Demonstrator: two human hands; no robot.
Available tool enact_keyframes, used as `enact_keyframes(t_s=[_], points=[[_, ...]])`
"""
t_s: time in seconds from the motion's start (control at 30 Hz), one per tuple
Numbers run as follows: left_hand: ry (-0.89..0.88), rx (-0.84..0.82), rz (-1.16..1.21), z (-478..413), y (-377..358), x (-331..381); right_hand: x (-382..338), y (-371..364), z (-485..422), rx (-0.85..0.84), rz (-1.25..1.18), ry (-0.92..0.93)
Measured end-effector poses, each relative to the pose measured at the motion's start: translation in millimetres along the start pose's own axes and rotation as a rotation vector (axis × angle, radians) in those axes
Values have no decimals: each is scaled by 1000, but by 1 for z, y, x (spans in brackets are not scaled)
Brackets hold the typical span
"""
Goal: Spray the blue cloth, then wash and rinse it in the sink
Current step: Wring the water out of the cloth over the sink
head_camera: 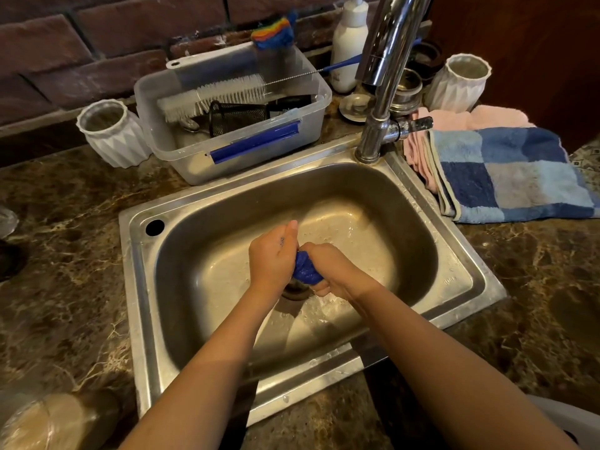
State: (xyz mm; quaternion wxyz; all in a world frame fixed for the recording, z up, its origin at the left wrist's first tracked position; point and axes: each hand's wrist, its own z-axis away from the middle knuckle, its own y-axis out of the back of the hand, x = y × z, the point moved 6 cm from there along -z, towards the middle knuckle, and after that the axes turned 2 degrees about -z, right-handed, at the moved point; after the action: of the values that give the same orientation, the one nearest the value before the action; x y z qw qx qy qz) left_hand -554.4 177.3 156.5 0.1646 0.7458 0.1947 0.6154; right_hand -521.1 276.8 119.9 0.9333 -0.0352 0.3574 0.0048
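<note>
The blue cloth [306,269] is bunched into a tight wad over the middle of the steel sink [207,219], just above the drain. My left hand [272,258] grips its left end and my right hand [328,266] grips its right end, both closed around it. Only a small blue part shows between the hands. The chrome tap [383,69] rises at the sink's back right corner; no water stream is visible. The sink floor is wet with droplets.
A clear plastic tub [237,157] with brushes stands behind the sink. White ribbed cups [113,134] [454,82] sit left and right. A white pump bottle [349,43] stands by the tap. Folded pink and blue checked towels [506,173] lie at right on the marble counter.
</note>
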Motion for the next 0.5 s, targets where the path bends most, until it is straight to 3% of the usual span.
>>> enact_keyframes(t_s=[0.13, 0.27, 0.37, 0.5], points=[[96, -38, 83, 2, 2, -13, -4, 4, -1, -31, -35, -59], [556, 6, 384, 8, 5, -41, -26, 11, 13, -54, 65, 1], [922, -36, 551, 16, 0, -50, -42, 13, 24, 85, 375, 367], [1174, -204, 939, 20, -11, -31, -45, -14, 52, 80, 908, 936]])
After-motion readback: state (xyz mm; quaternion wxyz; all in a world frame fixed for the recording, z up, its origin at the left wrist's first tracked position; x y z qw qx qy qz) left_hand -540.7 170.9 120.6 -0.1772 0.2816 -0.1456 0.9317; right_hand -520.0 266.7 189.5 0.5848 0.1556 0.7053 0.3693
